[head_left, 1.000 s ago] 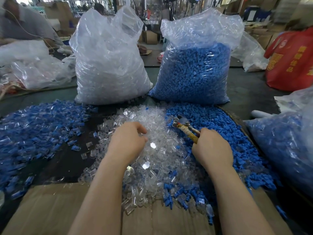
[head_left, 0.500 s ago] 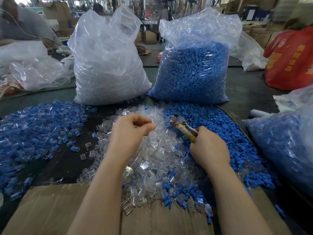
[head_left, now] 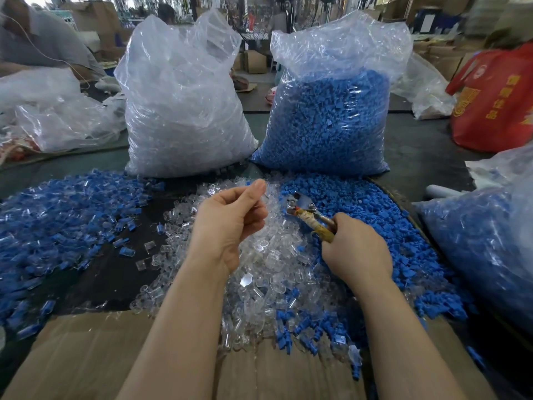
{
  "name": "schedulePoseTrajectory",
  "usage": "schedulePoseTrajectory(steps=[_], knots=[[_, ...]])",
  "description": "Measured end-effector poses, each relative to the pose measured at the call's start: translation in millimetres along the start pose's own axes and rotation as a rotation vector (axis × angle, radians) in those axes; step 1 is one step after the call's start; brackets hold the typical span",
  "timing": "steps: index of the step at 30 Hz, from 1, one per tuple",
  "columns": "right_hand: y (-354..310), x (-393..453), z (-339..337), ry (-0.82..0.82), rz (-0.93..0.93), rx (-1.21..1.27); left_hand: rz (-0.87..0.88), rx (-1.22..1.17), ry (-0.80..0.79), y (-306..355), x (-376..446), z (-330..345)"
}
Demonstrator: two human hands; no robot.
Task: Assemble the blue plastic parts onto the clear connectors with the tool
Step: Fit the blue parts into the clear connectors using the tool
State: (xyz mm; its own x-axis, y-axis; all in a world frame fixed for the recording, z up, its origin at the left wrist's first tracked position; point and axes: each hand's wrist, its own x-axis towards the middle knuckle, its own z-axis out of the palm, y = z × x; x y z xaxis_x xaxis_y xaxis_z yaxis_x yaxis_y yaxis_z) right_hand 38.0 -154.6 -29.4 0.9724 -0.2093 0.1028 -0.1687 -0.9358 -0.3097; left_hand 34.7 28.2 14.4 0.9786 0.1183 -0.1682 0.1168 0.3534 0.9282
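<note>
Far left on the dark surface [head_left: 95, 272] sits the heap of finished blue-and-clear pieces [head_left: 57, 220], same as before. The left hand [head_left: 227, 223] has come up off the clear connector pile [head_left: 268, 272] since a second ago, fingers curled and pinching what looks like one clear connector at the fingertips [head_left: 258, 187]. The right hand [head_left: 356, 252] has hardly budged, wrapped around the taped tool [head_left: 307, 215] by the loose blue parts [head_left: 375, 215].
</note>
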Motion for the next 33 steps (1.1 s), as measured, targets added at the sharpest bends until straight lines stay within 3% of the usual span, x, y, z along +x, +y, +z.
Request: schedulePoseTrajectory(steps=[7,19,24,33], knots=[[1,1,2,0.109,0.014,0.126,-0.006,-0.003,-0.05,2,0,-4],[-19,-9,-10,0.143,-0.184,1.078,-0.018,0.026,-0.086,-3,-1,5],[-26,-13,-17,0.111,-0.267,1.192,0.012,0.045,-0.095,-5,-4,11],[-27,-16,-14,0.171,-0.363,1.125,0.024,0.081,-0.164,-5,-6,15]])
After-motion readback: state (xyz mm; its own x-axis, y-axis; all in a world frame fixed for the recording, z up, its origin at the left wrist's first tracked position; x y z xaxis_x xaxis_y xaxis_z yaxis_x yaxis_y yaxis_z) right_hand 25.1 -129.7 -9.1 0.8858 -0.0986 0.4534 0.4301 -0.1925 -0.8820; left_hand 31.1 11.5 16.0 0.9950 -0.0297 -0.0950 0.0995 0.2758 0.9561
